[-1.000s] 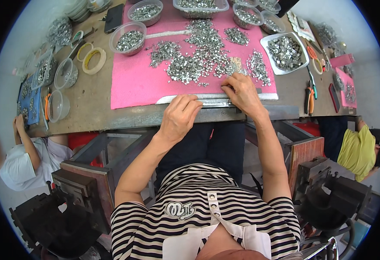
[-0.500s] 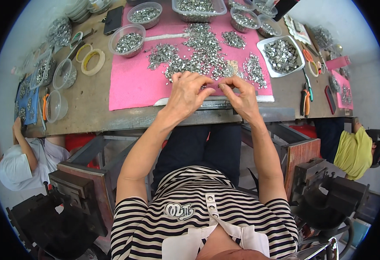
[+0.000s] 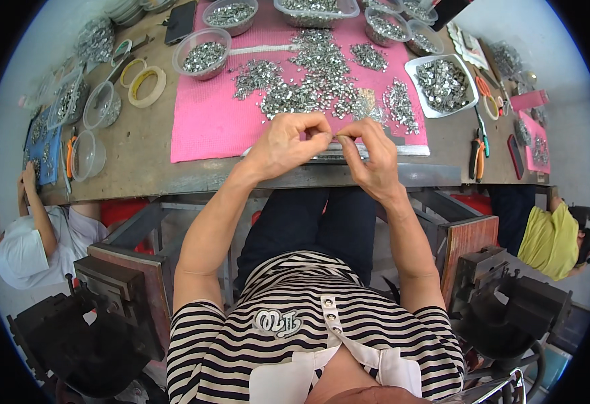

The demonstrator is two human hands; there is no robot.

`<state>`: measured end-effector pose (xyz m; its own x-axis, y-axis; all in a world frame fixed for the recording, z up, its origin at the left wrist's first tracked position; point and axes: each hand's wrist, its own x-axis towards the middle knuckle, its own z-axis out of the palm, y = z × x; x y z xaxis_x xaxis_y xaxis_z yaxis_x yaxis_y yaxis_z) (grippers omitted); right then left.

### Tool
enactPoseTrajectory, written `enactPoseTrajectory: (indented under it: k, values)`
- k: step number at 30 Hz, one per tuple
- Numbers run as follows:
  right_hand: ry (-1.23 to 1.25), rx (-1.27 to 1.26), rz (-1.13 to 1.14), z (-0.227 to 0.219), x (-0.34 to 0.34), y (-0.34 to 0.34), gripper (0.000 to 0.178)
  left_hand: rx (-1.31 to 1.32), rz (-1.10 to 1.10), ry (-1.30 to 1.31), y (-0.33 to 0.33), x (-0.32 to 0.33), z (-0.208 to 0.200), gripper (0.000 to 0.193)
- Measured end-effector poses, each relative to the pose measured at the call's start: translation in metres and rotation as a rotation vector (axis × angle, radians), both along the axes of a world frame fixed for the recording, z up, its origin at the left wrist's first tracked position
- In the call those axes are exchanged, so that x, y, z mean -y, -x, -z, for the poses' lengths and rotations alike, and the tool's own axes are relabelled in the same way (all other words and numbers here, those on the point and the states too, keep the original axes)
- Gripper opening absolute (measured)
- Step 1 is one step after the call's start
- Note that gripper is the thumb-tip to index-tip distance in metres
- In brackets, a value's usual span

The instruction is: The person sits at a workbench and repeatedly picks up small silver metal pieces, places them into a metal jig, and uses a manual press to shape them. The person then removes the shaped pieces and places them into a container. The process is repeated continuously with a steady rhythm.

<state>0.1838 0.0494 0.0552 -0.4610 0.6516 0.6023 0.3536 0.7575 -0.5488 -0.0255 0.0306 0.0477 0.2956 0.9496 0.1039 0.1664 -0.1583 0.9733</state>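
Just above the front edge of the pink mat point(image 3: 201, 128), my left hand point(image 3: 288, 147) and my right hand point(image 3: 374, 158) meet almost tip to tip. Thumb and forefinger of each are pinched together. Whatever sits between those fingertips is too small to make out. Directly beyond my hands spreads a loose heap of small shiny silver metal pieces point(image 3: 318, 67). Smaller clusters of the same pieces lie to its left and right, one being the right-hand cluster point(image 3: 400, 108). A flat metal strip point(image 3: 436, 176) runs along the bench edge below my wrists.
Clear tubs of metal pieces, such as one tub point(image 3: 226, 48), line the back. At right are a white square bowl point(image 3: 475, 87), orange-handled pliers point(image 3: 477, 160) and scissors point(image 3: 490, 104). Tape rolls point(image 3: 162, 87) and an empty tub point(image 3: 89, 156) stand left. Co-workers sit at both sides.
My left fingers have curled into a rounder pinch, and the two hands' fingertips have come closer together. The view has shifted slightly; the metal pieces look the same.
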Motion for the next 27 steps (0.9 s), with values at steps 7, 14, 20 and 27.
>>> enactPoseTrajectory:
  k: [7, 14, 20, 27]
  values:
    - [0.014, 0.114, -0.089, 0.009, 0.008, 0.000, 0.014, -0.321, -0.107, 0.171, 0.030, 0.024, 0.004, 0.011]
    - [-0.051, 0.191, -0.087, 0.034, 0.014, 0.007, 0.014, -0.751, -0.379, -0.466, 0.029, 0.029, 0.035, 0.010]
    - [-0.155, 0.286, -0.068, 0.035, 0.016, 0.006, 0.017, -0.792, -0.360, -0.398, 0.037, 0.029, 0.035, 0.012]
    - [-0.243, 0.384, -0.102, 0.023, 0.019, 0.003, 0.020, -0.649, -0.389, -0.353, 0.039, 0.032, 0.027, 0.008]
